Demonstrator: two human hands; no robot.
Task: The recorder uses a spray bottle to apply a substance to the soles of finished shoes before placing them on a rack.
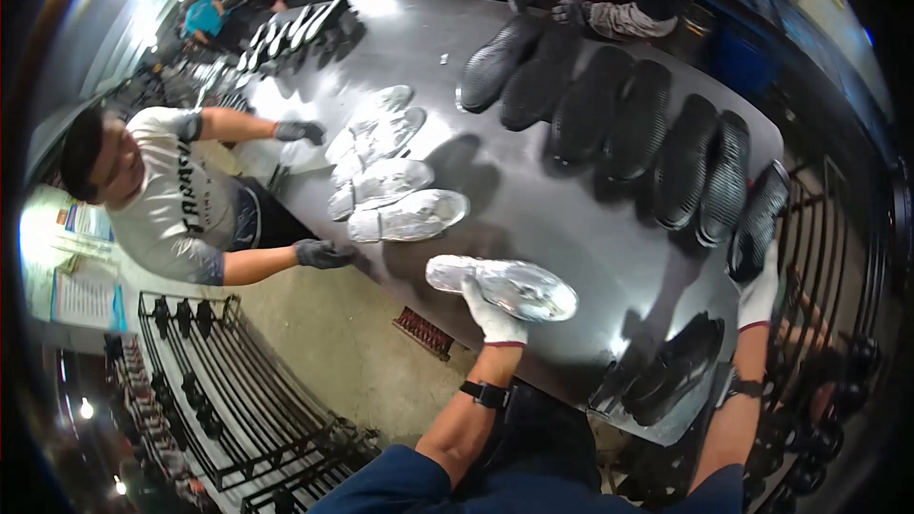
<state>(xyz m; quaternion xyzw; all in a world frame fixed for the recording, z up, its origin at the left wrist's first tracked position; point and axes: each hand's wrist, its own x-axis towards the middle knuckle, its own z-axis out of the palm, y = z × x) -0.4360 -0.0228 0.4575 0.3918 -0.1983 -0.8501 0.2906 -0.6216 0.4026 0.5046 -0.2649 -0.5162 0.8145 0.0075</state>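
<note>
My left hand [493,318], in a white glove, is closed round the edge of a shiny silver foot-shaped form [524,290], tilted over the near edge of the metal table [562,219]. At the table's right end, my white-gloved right hand [760,295] grips the near end of a black ribbed shoe sole [762,214]; its fingers are partly hidden. That sole stands at the end of a slanting row of black soles [638,119]. Several similar silver forms [409,214] lie left of centre, before a co-worker.
A co-worker [181,190] in dark gloves stands at the left, arms over the table. Another person's gloved hands [571,11] rest near the far soles. Dark pieces [671,371] lie at the near right corner. Metal racks [219,362] stand lower left and a barred rack [833,238] at right.
</note>
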